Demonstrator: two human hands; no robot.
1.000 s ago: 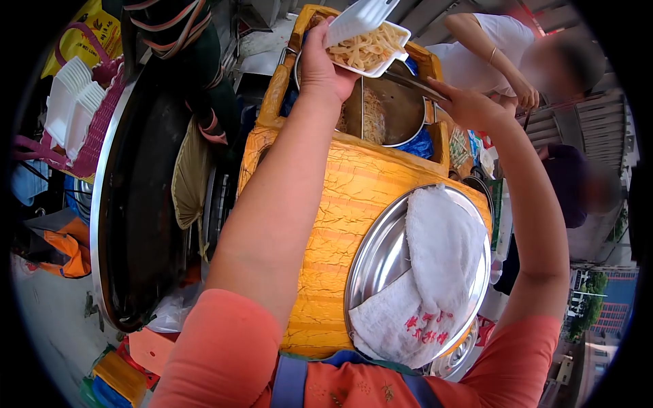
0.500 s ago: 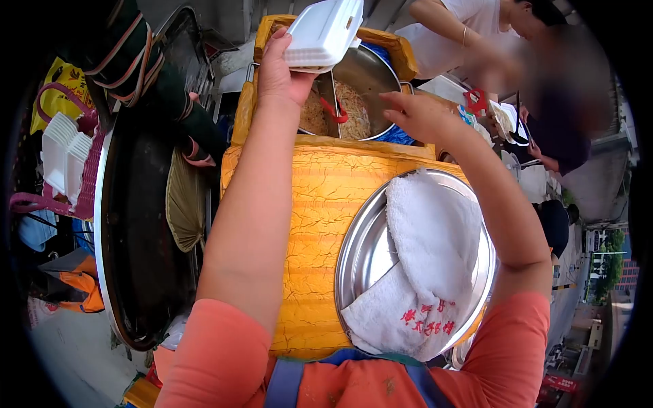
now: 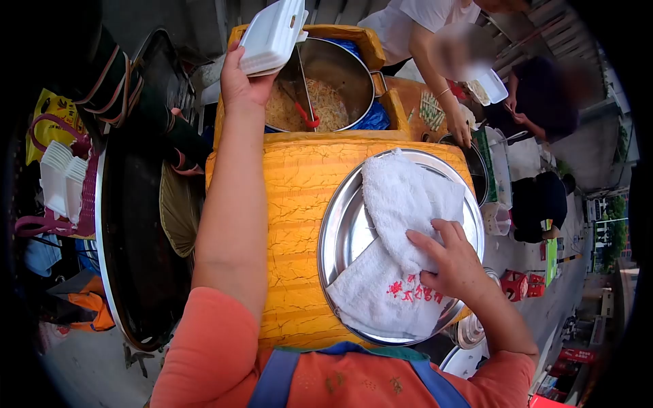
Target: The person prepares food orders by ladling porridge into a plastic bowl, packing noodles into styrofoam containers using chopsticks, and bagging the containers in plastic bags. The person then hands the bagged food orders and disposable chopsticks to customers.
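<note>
A closed white foam box [image 3: 274,35] is in my left hand [image 3: 246,85], raised at the upper left of the yellow box's pot. My right hand [image 3: 452,262], fingers spread, is on or just over a white towel [image 3: 401,204] with red lettering. The towel lies folded on a round metal lid [image 3: 340,234], which rests on the yellow taped surface [image 3: 292,224]. Behind it, a divided metal pot [image 3: 357,71] holds noodles [image 3: 323,105] in broth, with a red-handled utensil [image 3: 307,117] at its divider.
At the left are a large dark pan [image 3: 139,238], a woven fan [image 3: 178,211] and a purple basket [image 3: 87,197] with stacked foam boxes [image 3: 62,180]. A person in white [image 3: 435,41] reaches toward a dark pot [image 3: 479,170]; another in dark clothing [image 3: 544,95] stands beyond.
The foam box was open with noodles showing and is now closed, moved left in my left hand. My right hand has come down from near the pot to the towel.
</note>
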